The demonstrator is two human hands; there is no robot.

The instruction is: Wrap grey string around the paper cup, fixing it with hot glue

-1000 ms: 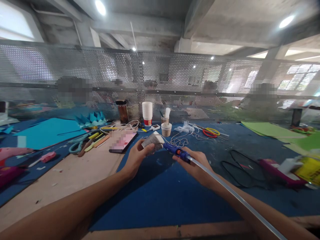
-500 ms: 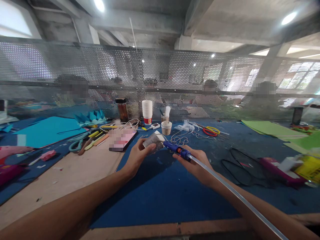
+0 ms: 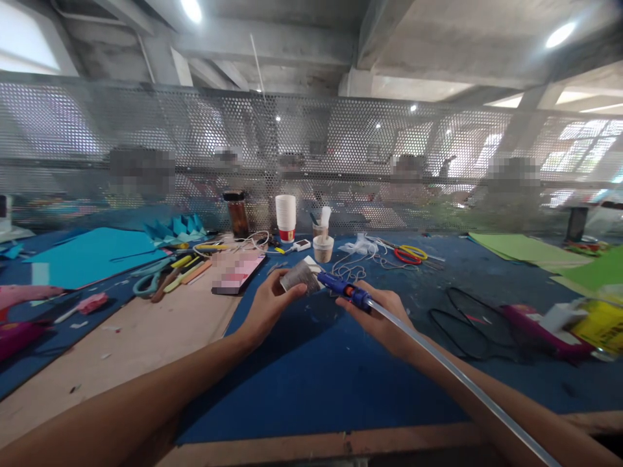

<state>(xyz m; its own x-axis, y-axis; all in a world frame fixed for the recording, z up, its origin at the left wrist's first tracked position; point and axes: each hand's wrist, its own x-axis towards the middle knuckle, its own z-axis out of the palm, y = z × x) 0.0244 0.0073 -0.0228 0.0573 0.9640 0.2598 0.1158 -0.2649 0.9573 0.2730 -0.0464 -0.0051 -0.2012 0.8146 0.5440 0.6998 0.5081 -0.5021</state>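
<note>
My left hand (image 3: pixel 270 299) is closed around a small grey cup-shaped piece (image 3: pixel 294 279) with a white part at its far right side. The thumb presses on its near face, and the fingers behind it are partly hidden. In my right hand (image 3: pixel 384 314) is a blue hot glue gun (image 3: pixel 344 288), fingers wrapped round its body. Its nozzle points left at the white part; whether they touch I cannot tell. A long clear glue stick (image 3: pixel 433 357) sticks out of the gun's back and runs over my right forearm.
Behind my hands stand stacked paper cups (image 3: pixel 285 217), a small tub (image 3: pixel 323 249) and a brown jar (image 3: pixel 236 214). String (image 3: pixel 348 264) and red-and-yellow scissors (image 3: pixel 407 255) lie right of them. Left are a phone (image 3: pixel 238 274), tools (image 3: pixel 185 272) and blue sheets (image 3: pixel 97 253); right, a black cable (image 3: pixel 450 334).
The grey piece has turned a little in my left hand, and its thumb has shifted slightly right. The glue gun has stayed nearly in place.
</note>
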